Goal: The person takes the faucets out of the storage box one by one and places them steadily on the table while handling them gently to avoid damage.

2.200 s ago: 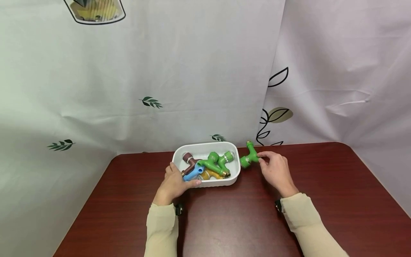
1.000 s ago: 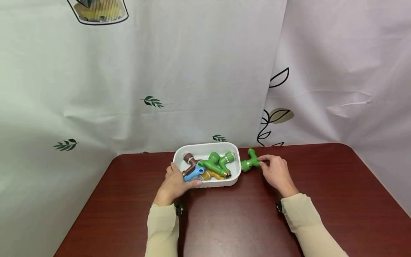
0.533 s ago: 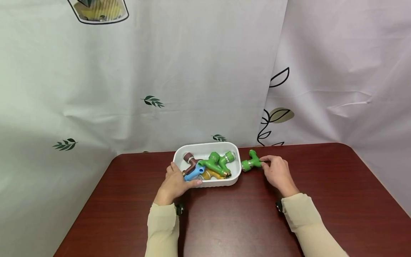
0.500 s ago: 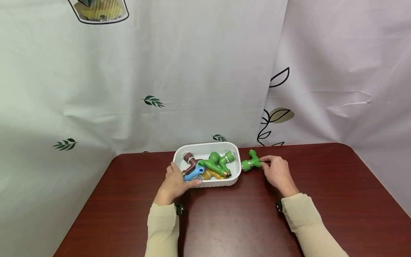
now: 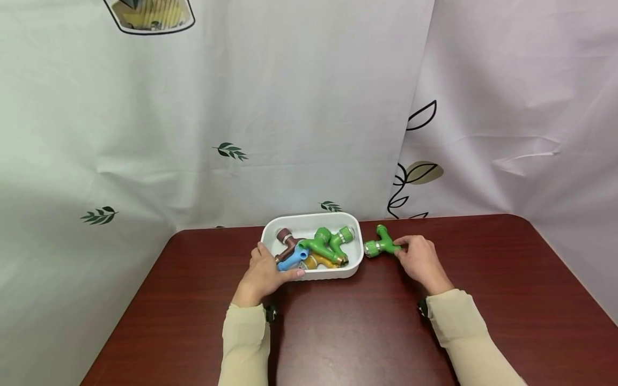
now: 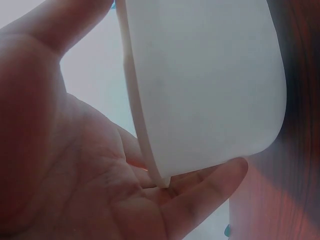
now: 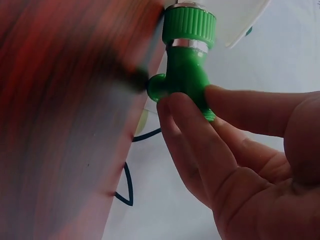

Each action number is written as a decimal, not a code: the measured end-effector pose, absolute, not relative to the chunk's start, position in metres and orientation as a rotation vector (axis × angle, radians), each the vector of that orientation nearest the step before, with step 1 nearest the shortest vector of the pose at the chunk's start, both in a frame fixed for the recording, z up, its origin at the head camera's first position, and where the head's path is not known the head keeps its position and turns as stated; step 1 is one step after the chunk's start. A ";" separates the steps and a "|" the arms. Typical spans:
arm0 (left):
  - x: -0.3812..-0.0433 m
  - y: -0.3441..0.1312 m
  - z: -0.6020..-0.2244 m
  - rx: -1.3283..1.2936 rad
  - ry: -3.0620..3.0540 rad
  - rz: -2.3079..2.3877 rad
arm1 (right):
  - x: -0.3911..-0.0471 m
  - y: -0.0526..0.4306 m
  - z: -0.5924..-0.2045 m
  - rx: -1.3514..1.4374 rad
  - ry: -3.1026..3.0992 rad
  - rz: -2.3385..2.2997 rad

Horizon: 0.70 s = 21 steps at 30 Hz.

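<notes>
A white plastic basket (image 5: 356,265) holds several plastic water taps: a brown tap (image 5: 289,244), a blue tap (image 5: 293,259), a yellow tap (image 5: 319,261) and two green taps (image 5: 316,246). My left hand (image 5: 260,276) grips its near left corner, thumb along the front rim, fingers on the outer left side; the left wrist view shows the fingers against the wall (image 6: 210,90). Just right of the basket, my right hand (image 5: 421,262) pinches the end of another green tap (image 5: 384,244) between thumb and fingers. Its ribbed knob (image 7: 190,25) points at the basket.
The dark red-brown table (image 5: 347,332) carries the basket near its back edge. A pale cloth (image 5: 299,107) with leaf prints hangs right behind that edge, and more cloth stands at both sides.
The green tap in my right hand has come down and turned so its knob points left at the basket. My right hand has shifted slightly right. The left hand and basket stay put.
</notes>
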State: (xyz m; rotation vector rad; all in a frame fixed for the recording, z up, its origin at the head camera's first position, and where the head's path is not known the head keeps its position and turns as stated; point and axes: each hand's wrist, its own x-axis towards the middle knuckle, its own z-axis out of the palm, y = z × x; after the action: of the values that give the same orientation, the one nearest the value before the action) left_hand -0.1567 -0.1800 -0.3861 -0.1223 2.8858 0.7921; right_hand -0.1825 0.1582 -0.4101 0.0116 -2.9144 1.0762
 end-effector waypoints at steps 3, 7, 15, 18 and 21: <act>-0.157 -0.180 -0.387 -0.121 2.891 0.790 | -0.182 0.159 -0.410 0.006 -2.947 1.080; -0.157 -0.180 -0.387 -0.119 2.895 0.790 | -0.182 0.160 -0.409 0.012 -2.977 1.077; -0.156 -0.180 -0.388 -0.127 2.889 0.808 | -0.183 0.162 -0.410 0.020 -3.011 1.066; -0.156 -0.180 -0.388 -0.128 2.888 0.810 | -0.183 0.162 -0.411 0.019 -3.016 1.067; -0.156 -0.180 -0.388 -0.128 2.889 0.810 | -0.183 0.162 -0.412 0.017 -3.016 1.069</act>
State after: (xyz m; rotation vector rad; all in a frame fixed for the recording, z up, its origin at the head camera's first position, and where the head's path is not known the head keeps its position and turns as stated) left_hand -0.1558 -0.1797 -0.3877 -0.1277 2.8888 0.8102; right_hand -0.1829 0.1617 -0.4116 0.0174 -3.0161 1.0689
